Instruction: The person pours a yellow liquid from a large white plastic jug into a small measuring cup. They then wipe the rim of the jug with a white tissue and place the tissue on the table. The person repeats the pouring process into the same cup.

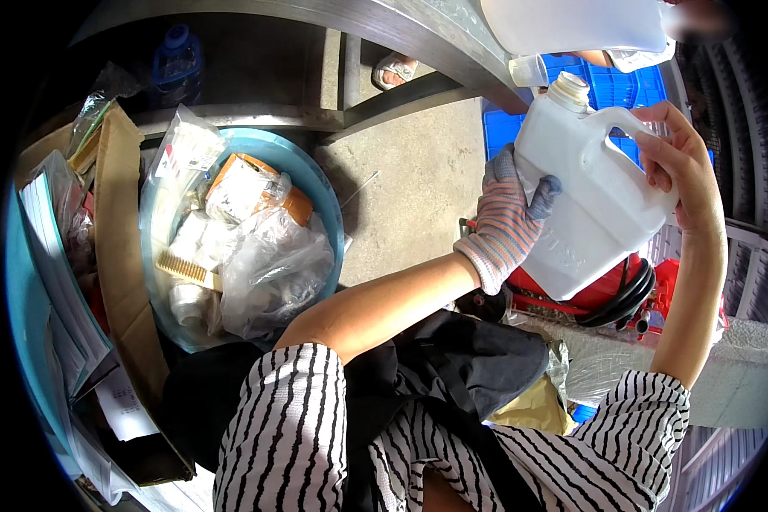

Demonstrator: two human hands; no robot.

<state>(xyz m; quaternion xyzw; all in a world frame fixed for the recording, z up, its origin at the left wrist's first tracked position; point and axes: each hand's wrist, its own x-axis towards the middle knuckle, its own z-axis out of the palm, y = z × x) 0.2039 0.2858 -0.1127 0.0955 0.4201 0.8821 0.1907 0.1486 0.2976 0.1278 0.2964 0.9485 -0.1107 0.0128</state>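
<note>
A white plastic jug (576, 209) is held up at the right, tilted, its open neck pointing up. My left hand (508, 205), in a striped knit glove, is closed against the side of the jug with the thumb across its face. My bare right hand (678, 162) grips the jug by its handle, fingers curled at the handle's outer end. Just beyond the neck is a small translucent cup-shaped piece (529, 71). Above it is a large translucent container (572, 26); whether the two are joined I cannot tell.
At left stands a blue-green tub (337, 230) with plastic bags and a brush (188, 270), beside a cardboard box (124, 256). A metal frame (358, 21) crosses the top. Blue crates (606, 85) and red equipment with black hose (623, 294) lie beyond the jug. Another person's foot (394, 71) shows.
</note>
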